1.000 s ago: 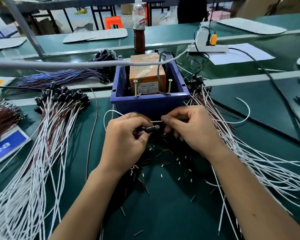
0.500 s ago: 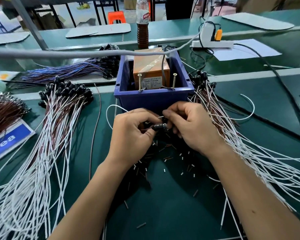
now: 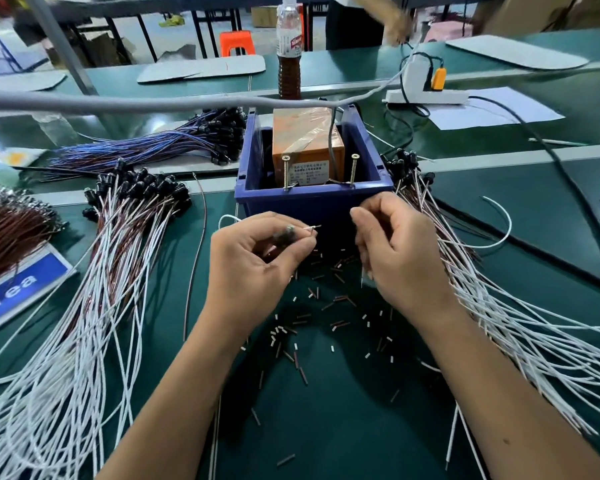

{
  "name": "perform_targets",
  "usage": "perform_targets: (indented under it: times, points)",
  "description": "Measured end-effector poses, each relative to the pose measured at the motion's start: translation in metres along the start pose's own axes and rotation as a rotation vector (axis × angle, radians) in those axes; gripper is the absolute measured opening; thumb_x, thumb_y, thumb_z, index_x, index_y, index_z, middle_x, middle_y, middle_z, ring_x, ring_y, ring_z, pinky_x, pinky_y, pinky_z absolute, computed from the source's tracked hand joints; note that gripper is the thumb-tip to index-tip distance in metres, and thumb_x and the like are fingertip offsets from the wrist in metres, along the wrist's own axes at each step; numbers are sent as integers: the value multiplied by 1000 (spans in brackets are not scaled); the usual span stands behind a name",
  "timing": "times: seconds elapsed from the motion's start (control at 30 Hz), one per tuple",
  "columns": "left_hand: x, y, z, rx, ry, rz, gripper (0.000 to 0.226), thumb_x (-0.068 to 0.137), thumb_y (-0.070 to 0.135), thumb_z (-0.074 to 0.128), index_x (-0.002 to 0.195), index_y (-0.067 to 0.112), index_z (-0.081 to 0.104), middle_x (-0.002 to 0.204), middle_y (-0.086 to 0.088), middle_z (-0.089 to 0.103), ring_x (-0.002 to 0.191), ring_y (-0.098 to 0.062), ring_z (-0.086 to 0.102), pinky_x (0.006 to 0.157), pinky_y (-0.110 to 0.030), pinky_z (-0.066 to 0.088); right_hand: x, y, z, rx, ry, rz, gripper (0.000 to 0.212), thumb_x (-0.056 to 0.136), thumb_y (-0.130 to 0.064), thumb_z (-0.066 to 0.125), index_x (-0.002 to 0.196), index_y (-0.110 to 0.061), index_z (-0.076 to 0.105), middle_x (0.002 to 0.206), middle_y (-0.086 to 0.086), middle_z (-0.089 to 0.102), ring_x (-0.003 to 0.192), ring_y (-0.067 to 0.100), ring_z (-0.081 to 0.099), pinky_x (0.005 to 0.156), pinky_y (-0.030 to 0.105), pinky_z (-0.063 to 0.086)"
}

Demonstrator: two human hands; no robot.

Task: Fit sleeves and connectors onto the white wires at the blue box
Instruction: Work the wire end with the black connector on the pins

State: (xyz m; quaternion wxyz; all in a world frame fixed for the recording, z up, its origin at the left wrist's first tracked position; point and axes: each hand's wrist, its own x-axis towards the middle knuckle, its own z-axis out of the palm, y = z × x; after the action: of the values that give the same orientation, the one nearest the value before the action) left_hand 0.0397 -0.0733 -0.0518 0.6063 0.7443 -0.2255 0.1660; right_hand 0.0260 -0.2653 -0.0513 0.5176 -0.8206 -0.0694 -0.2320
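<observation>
Head view. Risks first. The left hand (image 3: 257, 261) holds a dark connector (image 3: 286, 233) with a short bare lead end (image 3: 312, 228) poking out toward the right hand (image 3: 395, 258). The two hands are apart, so the next sleeve has to be threaded across an open gap. Likely failure: the sleeve misses the thin lead or bends it, since the lead is fine and unsupported at its tip. Second risk: a sleeve drops into the scattered sleeves (image 3: 326, 306) on the table (image 3: 343, 427) in front of the blue box (image 3: 312, 202) and is lost among them. Third: the loose white wire loop (image 3: 227, 218) behind the left hand could snag and tug the connector out of the pinch.

Fingers. Left: curled, thumb and forefinger clamped on the connector. Right: fingers curled in toward the palm; whether they pinch a sleeve I cannot tell, as the fingertips hide it. The right hand hangs just beside the wire bundle (image 3: 499, 306) along the table's right side. Connector sits just in front of the box's near wall.
</observation>
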Motion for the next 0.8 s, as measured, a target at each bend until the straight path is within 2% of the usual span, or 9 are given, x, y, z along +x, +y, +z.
perform_targets:
  times: [0.13, 0.27, 0.33, 0.4, 0.47, 0.53, 0.6, 0.7, 0.8]
  points:
    - [-1, 5, -2, -168, -51, -47, 4, 84, 2, 78, 83, 5, 77, 90, -4, 79, 87, -18, 75, 78, -22, 55, -3, -6, 4, 6, 20, -81, 9, 97, -16, 76, 100, -11, 70, 75, -3, 69, 63, 12, 65, 60, 28, 52]
    - [-2, 11, -1, -516, -126, -138, 8, 83, 12, 79, 80, 20, 79, 92, -6, 77, 57, -14, 58, 52, -22, 45, -5, -13, 5, 302, -322, -13, 23, 100, -11, 69, 124, -13, 71, 89, -2, 73, 67, 17, 68, 50, 28, 53]
    - [-2, 11, -4, -681, -204, -160, 4, 82, 19, 82, 83, 19, 78, 94, -9, 74, 54, -16, 50, 53, -29, 44, -7, -17, 6, 363, -441, 11, 16, 103, -7, 64, 115, -13, 73, 83, 6, 73, 66, 19, 71, 45, 31, 53]
    - [-2, 10, -7, -798, -261, -179, 8, 84, 23, 81, 87, 17, 77, 96, -9, 72, 45, -7, 44, 51, -25, 44, -8, -18, 8, 420, -449, 34, 13, 102, -4, 65, 110, -9, 75, 75, 4, 72, 63, 14, 69, 45, 28, 51]
    - [0, 10, -10, -830, -271, -206, 10, 85, 25, 80, 89, 17, 77, 101, -8, 71, 42, 2, 39, 51, -25, 36, -9, -18, 8, 476, -439, 54, 15, 99, -1, 69, 112, -2, 75, 73, 0, 72, 61, 12, 66, 46, 25, 50]
    - [0, 9, -10, -862, -275, -228, 10, 86, 24, 79, 89, 15, 76, 103, -9, 71, 41, 3, 41, 53, -27, 44, -9, -17, 9, 504, -440, 64, 12, 96, -2, 72, 108, -2, 74, 71, -1, 72, 59, 11, 64, 45, 23, 49]
    - [-1, 10, -9, -867, -272, -239, 10, 85, 22, 79, 88, 13, 76, 102, -10, 72, 42, 4, 42, 49, -20, 47, -10, -16, 13, 519, -420, 80, 10, 97, -4, 72, 106, -2, 71, 72, -1, 70, 59, 14, 63, 44, 24, 48]
    - [-2, 11, -7, -853, -241, -282, 13, 80, 26, 82, 86, 15, 77, 100, -6, 74, 43, 4, 40, 47, -11, 36, -10, -17, 17, 531, -367, 113, 17, 97, -13, 72, 114, -12, 66, 84, 4, 72, 68, 21, 64, 46, 27, 50]
    - [-2, 12, -7, -854, -242, -350, 16, 80, 30, 83, 87, 17, 77, 65, 3, 66, 40, 4, 34, 55, -32, 15, -8, -18, 18, 602, -455, 130, 34, 101, -12, 63, 134, -13, 60, 105, -2, 73, 79, 15, 65, 49, 31, 56]
